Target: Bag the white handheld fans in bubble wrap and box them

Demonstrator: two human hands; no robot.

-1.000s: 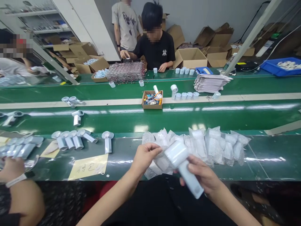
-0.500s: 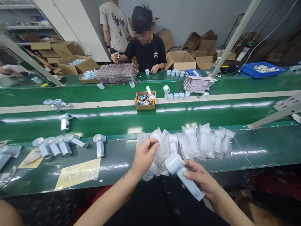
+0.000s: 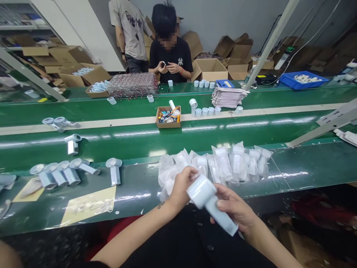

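Observation:
My right hand [image 3: 237, 206] is wrapped round the handle of a pale blue handheld fan [image 3: 202, 191], whose round head tilts up and to the left. At the far side of that head is my left hand [image 3: 184, 184], fingers curled in a pinch. The head hides its fingertips, so what they grip, if anything, cannot be made out. Just beyond both hands, several similar fans in clear bubble bags [image 3: 223, 162] lie in a row on the bench [image 3: 134, 201].
Unbagged fans [image 3: 64, 173] lie at the left beside a yellow paper sheet [image 3: 89, 204]. Across the green belt [image 3: 125, 143] stands a small carton of parts [image 3: 169, 124]. Opposite, a co-worker [image 3: 170, 56] handles a small part. A metal post [image 3: 315, 126] rises on the right.
My left hand has moved right and down, from beside the fan to its head. The fan has shifted slightly left and up. The co-worker's two hands have come together.

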